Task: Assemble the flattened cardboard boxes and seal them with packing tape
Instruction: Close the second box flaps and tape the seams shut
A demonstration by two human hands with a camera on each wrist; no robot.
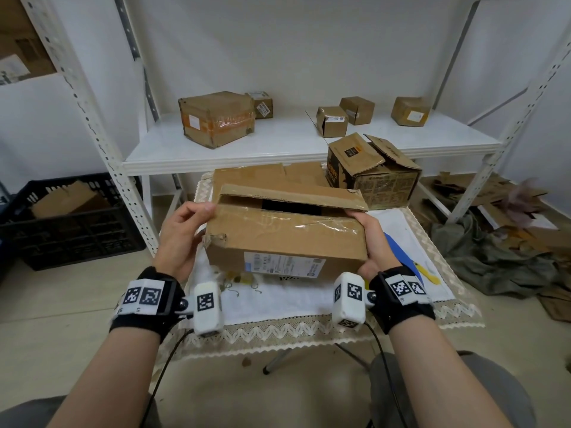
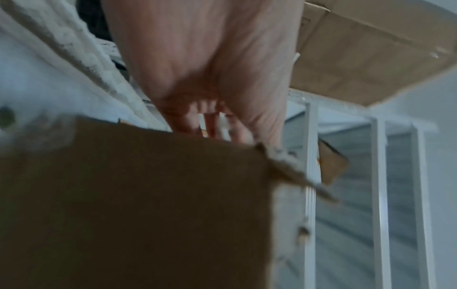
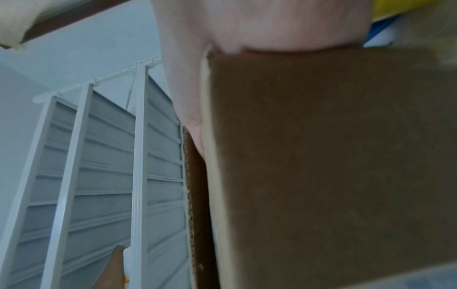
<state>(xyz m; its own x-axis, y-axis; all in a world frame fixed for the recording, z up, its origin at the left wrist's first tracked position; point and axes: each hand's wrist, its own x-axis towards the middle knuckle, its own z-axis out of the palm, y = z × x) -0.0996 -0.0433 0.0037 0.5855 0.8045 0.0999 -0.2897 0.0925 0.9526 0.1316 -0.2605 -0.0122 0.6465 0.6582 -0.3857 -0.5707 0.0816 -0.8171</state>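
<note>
Hands clasp a cardboard box (image 1: 287, 239) above the cloth-covered table (image 1: 309, 304): left hand (image 1: 182, 233) curls round its left end, right hand (image 1: 374, 242) round its right. Its far flap (image 1: 290, 196) stands ajar. Beyond, smaller boxes (image 1: 332, 122) sit on a white shelf (image 1: 278, 143).

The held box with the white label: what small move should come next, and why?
Probably press the raised back flap down. The box is gripped at both ends by the left hand and right hand, but a dark gap still shows on top. No tape is visible.
</note>
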